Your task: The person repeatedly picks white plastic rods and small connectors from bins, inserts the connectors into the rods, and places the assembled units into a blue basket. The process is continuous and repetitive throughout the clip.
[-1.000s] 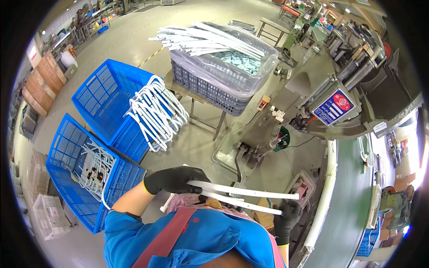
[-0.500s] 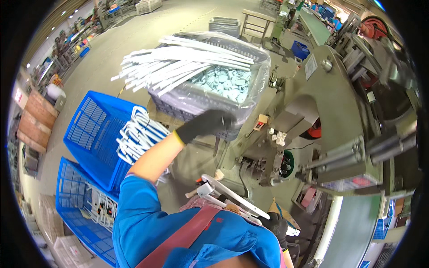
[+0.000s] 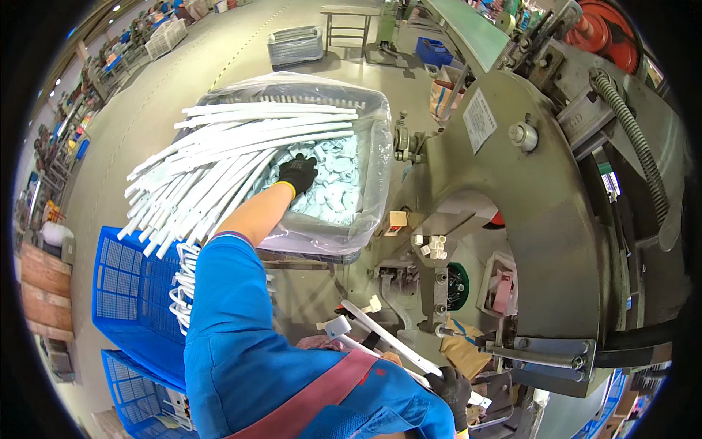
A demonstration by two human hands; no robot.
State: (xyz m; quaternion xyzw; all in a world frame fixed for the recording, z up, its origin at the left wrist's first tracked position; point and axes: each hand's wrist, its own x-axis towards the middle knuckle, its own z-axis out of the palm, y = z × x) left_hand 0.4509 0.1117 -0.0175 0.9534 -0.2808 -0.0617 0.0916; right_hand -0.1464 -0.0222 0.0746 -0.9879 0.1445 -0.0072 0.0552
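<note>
My left hand (image 3: 298, 174), in a black glove, reaches into a plastic-lined crate (image 3: 374, 183) and touches the small pale blue-white parts (image 3: 336, 175) heaped in it. Its fingers look apart, with nothing visibly gripped. A pile of long white tubes (image 3: 197, 154) lies across the crate's left side, just beside that hand. My right hand (image 3: 450, 389), also black-gloved, is closed round the lower end of a white bar (image 3: 391, 338). That bar slants up across my lap, with a second white piece ending in a square block (image 3: 337, 327) alongside it.
A large green-grey press machine (image 3: 526, 190) stands to my right. Blue crates (image 3: 121, 271) holding bent white tubes (image 3: 183, 289) are on my left. Near the machine are a carton box (image 3: 395, 222), small white blocks (image 3: 433, 247) and a green bin (image 3: 458, 285).
My left hand has moved forward from the near side of the lined crate into the parts. The view has shifted. My right hand keeps its hold on the white bar.
</note>
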